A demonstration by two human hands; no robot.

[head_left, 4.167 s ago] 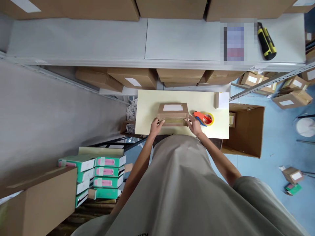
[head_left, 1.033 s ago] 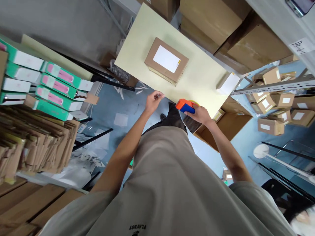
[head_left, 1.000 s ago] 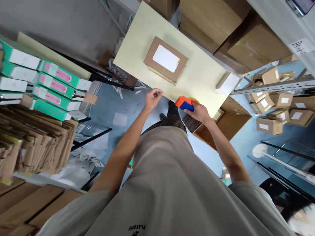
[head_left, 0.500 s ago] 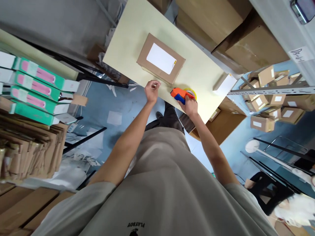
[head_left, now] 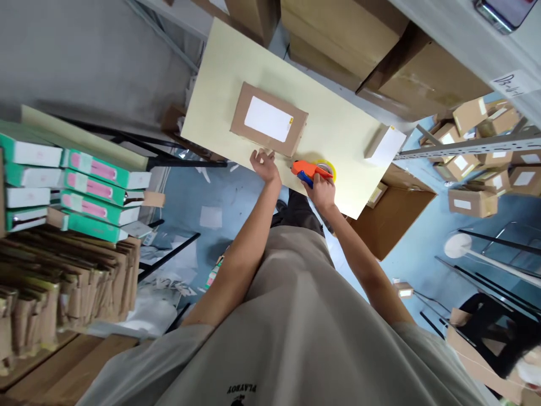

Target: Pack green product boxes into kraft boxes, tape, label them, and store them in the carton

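A brown cardboard box [head_left: 249,131] with a large white label [head_left: 269,119] lies flat on the pale yellow table [head_left: 220,62]. Just off its near edge is my left hand [head_left: 266,166], palm partly up, with fingers loosely curled and apart and nothing visible in them. My right hand [head_left: 322,193] is wrapped round the handle of an orange and blue tape dispenser [head_left: 307,169]. A yellow-edged tape roll sits on the dispenser, which is held over the table's near edge, right of the box.
A small white box [head_left: 385,142] stands at the table's right end. Large cartons [head_left: 325,34] line the far side, beside a metal shelf post [head_left: 456,149]. Below right is an open carton [head_left: 389,220]. Green boxes [head_left: 97,183] and folded cardboard [head_left: 84,276] are stacked at left.
My left hand's fingers have spread from a near pinch, and the hand has turned beside the box. My right hand still holds the tape dispenser. The whole view has shifted.
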